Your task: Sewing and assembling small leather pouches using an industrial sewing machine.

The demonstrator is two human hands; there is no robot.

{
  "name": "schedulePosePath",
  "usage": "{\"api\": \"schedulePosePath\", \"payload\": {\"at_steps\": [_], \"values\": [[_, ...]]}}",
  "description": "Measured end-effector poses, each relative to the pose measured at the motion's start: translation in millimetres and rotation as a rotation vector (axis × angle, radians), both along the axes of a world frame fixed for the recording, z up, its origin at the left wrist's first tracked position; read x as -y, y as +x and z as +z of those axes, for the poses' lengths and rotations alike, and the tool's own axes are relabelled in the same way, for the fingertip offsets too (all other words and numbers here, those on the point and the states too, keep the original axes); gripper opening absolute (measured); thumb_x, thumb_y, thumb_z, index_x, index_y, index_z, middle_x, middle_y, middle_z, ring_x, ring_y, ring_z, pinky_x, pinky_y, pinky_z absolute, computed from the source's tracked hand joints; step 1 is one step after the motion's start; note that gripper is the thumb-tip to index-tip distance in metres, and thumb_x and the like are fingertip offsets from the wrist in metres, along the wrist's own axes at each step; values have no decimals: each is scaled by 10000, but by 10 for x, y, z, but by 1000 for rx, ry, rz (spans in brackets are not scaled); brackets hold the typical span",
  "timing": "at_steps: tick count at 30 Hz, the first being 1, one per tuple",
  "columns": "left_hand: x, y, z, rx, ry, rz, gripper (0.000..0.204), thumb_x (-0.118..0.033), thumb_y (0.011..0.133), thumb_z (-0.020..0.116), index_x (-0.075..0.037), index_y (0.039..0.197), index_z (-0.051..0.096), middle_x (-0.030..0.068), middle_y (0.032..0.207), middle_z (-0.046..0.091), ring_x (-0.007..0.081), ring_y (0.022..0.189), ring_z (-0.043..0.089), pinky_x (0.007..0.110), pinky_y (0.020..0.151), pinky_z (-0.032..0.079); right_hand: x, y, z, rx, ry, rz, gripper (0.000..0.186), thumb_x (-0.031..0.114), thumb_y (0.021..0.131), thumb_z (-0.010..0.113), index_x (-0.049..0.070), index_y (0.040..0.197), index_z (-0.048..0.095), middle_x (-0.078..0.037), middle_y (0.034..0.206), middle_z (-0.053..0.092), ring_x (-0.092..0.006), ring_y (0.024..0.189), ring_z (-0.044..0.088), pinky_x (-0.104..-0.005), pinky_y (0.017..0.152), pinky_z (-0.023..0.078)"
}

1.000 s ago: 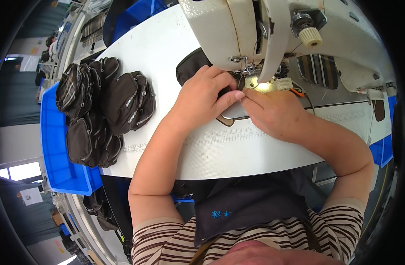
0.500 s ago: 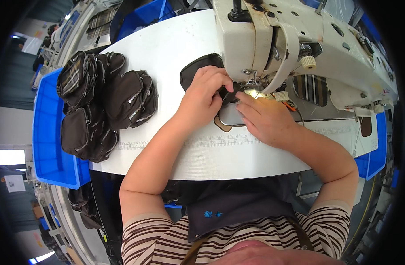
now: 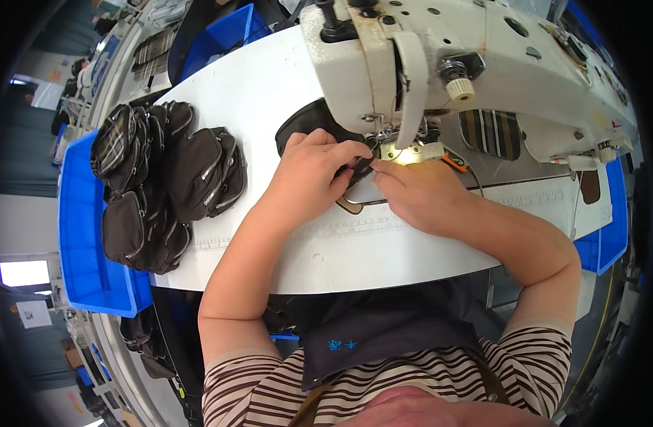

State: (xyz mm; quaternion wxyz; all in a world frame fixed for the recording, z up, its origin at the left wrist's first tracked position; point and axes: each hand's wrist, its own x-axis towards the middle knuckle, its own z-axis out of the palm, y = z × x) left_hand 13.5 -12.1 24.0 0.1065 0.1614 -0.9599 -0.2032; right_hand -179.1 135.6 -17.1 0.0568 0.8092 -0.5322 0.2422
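A dark fabric piece (image 3: 303,122) with a zipper along its edge lies under the front of a white sewing machine (image 3: 476,60). My left hand (image 3: 309,178) is over its near side, thumb and fingers closed on the zipper edge (image 3: 361,168). Close beside the lit needle area, my right hand (image 3: 422,196) has its fingers together, the tips pinching the same edge. The two hands' fingertips nearly meet. Both sets of fingers partly hide the edge, and the machine head covers the fabric's far side.
Several dark zippered pouches (image 3: 202,174) are piled at the left of the white table (image 3: 269,260), beside a blue bin (image 3: 81,235). A striped fabric piece (image 3: 490,134) and an orange-handled tool (image 3: 455,161) lie behind the right hand, under the machine arm.
The view has shifted a little, so the machine sits further left and the pouches lower. My right fingers, slightly spread before, are now drawn together at the fabric edge beside the left fingertips.
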Motion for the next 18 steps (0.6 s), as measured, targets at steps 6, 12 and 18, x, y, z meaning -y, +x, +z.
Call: {"api": "schedulePosePath", "payload": {"at_steps": [6, 12, 18], "values": [[-59, -76, -200, -237, 297, -49, 309, 7, 825, 679, -143, 1092, 720, 17, 968, 698, 268, 964, 569, 394, 884, 396, -20, -28, -76, -16, 88, 25, 228, 100, 766, 731, 48, 932, 585, -118, 1123, 694, -210, 698, 689, -345, 578, 542], [-150, -191, -315, -262, -304, 78, 269, -53, 789, 759, -148, 1040, 748, -2, 986, 676, 254, 995, 570, 408, 908, 396, -26, 5, -38, -35, 44, 4, 192, 58, 744, 711, 28, 908, 616, -146, 1219, 716, -211, 710, 689, -357, 588, 550], [-125, -204, -343, -284, -373, 25, 286, -83, 738, 783, -132, 1019, 786, -11, 967, 674, 225, 997, 600, 406, 929, 429, -20, 4, -62, -21, 70, 0, 195, 54, 737, 714, 22, 904, 618, -144, 1186, 718, -216, 724, 693, -357, 601, 555]]}}
